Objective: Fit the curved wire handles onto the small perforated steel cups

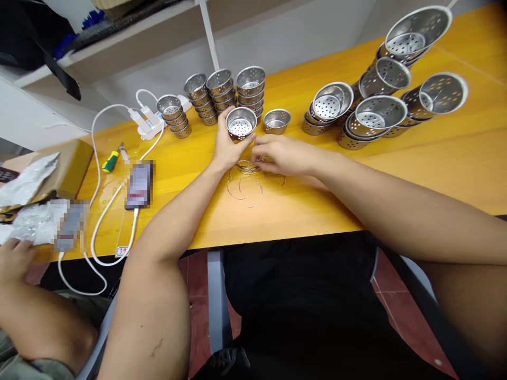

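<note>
Leftward, a co-worker's hand point(13, 253) rests on foil wrap point(27, 182), apart from mine. Centre: my left hand point(225, 148) is closed around a perforated cup point(241, 123) standing on the table point(317, 211). My right hand point(283, 155) pinches a wire ring point(247, 166) from the loose rings beside it. Risk, as I judge it: tangled rings could drag along, or the cup tip against the stacks point(233, 92) behind.

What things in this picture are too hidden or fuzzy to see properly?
All in the head view:
- Phone screen: blurred out, nothing readable.
- Blurred patch over the crumpled wrapping: what lies under it is hidden.
- Wire rings: the right hand covers some, so no count.
- Left hand hides the near side of the perforated cup.
- Another person's hand: cut off by the left edge.
</note>
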Demonstrator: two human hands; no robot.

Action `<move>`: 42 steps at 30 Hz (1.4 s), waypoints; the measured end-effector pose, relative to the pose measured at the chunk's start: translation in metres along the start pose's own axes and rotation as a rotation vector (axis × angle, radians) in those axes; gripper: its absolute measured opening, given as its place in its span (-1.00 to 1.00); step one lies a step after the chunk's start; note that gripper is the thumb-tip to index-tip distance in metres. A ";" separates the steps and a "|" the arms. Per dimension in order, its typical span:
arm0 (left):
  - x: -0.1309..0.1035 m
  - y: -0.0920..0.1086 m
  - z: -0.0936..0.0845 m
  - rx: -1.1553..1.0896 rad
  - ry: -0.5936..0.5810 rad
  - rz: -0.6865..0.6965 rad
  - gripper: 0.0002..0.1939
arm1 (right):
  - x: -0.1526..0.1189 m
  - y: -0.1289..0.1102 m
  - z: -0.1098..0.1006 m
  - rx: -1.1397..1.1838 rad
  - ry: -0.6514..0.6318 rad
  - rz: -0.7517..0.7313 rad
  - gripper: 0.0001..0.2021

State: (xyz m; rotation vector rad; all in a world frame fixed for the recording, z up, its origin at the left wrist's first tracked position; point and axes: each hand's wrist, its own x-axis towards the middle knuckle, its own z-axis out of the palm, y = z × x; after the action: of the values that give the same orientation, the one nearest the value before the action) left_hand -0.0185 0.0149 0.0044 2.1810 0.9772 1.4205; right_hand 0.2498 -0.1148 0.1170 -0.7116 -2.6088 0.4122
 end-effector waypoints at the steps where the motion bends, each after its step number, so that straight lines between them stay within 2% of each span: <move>1: 0.000 0.004 0.000 -0.001 0.003 -0.007 0.24 | -0.001 0.001 -0.002 0.013 0.007 0.003 -0.89; 6: 0.002 0.027 -0.002 0.002 -0.012 -0.050 0.22 | -0.002 -0.002 -0.011 0.037 0.022 0.029 -0.92; 9: 0.003 0.033 -0.003 0.000 -0.026 -0.065 0.20 | -0.002 -0.002 -0.013 0.036 0.041 0.028 -0.92; 16: 0.002 0.021 -0.008 0.046 -0.092 0.013 0.23 | -0.003 0.002 -0.014 0.049 0.053 0.005 -0.92; 24: 0.004 0.007 -0.005 0.043 -0.062 0.006 0.24 | -0.005 -0.001 -0.019 0.113 0.085 0.023 -0.97; 29: 0.003 0.027 -0.007 0.044 -0.041 -0.019 0.20 | -0.006 0.004 -0.020 0.107 0.052 0.012 -0.78; 33: 0.002 0.041 -0.009 0.020 -0.052 -0.026 0.23 | -0.006 0.007 -0.018 0.067 0.065 0.057 -0.80; 35: 0.003 0.035 -0.007 0.007 -0.028 -0.010 0.27 | -0.006 0.006 -0.019 0.073 0.095 0.099 -0.87; 38: 0.002 0.015 -0.003 -0.011 0.020 0.023 0.28 | -0.007 0.004 -0.020 0.148 0.150 0.143 -0.94; 42: -0.001 -0.004 0.000 -0.004 0.054 0.074 0.21 | -0.006 0.002 -0.020 0.288 0.208 0.079 -0.86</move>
State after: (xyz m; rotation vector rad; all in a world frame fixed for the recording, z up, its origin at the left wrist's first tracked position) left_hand -0.0200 0.0173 0.0015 2.2077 0.9204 1.5207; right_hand 0.2645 -0.1130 0.1317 -0.7179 -2.2715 0.6825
